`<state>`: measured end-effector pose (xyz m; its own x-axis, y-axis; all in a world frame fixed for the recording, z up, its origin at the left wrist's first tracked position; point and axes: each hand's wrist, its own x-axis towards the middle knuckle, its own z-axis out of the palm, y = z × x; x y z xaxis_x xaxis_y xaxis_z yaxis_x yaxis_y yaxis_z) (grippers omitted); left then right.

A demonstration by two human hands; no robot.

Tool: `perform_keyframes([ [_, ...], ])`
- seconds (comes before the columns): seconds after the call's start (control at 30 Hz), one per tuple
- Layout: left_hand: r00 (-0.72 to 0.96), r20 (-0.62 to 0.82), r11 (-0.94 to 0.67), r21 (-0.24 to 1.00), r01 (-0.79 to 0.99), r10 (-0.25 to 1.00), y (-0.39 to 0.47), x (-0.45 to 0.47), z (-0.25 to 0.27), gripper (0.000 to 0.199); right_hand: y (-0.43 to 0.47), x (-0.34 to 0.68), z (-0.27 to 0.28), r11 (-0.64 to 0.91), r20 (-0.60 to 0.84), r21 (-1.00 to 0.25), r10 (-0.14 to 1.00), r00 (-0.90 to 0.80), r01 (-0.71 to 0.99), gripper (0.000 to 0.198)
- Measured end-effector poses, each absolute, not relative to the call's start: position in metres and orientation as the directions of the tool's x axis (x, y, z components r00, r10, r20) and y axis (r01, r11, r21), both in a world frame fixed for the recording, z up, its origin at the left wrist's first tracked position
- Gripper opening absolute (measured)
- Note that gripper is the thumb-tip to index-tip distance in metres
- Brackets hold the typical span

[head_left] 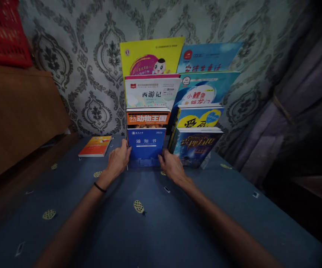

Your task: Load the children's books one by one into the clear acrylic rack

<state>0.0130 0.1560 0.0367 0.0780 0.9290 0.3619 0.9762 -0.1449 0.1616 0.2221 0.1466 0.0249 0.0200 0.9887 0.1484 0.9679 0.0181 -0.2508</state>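
My left hand [119,159] is closed at the left edge of a blue booklet [146,149] marked 2022. At its lower right edge, my right hand [172,164] has its fingers curled in. The booklet stands at the front of a tiered, clear display stand [150,162], whose lip shows at the bottom. Behind it rise an orange-topped book [150,118], a pale book [152,93] and a tall yellow book [150,56]. Whether my fingertips also press on the stand's sides, I cannot tell.
Right of my hands, a dark blue book [197,145] fronts a second column with a yellow-and-blue book [198,117] and teal book [205,89]. An orange book [95,146] lies flat at left. A wooden cabinet [18,119] carries a red basket [5,37]; a curtain [272,100] hangs right.
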Motion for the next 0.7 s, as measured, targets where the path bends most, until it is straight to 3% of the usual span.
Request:
perform_keyframes([
  [0.7,0.088,0.334,-0.126,0.096,0.987,0.938,0.1556,0.0163,0.0408,0.034,0.1466,0.2213,0.0258,0.027,0.140,-0.190,0.990,0.000,0.981,0.028],
])
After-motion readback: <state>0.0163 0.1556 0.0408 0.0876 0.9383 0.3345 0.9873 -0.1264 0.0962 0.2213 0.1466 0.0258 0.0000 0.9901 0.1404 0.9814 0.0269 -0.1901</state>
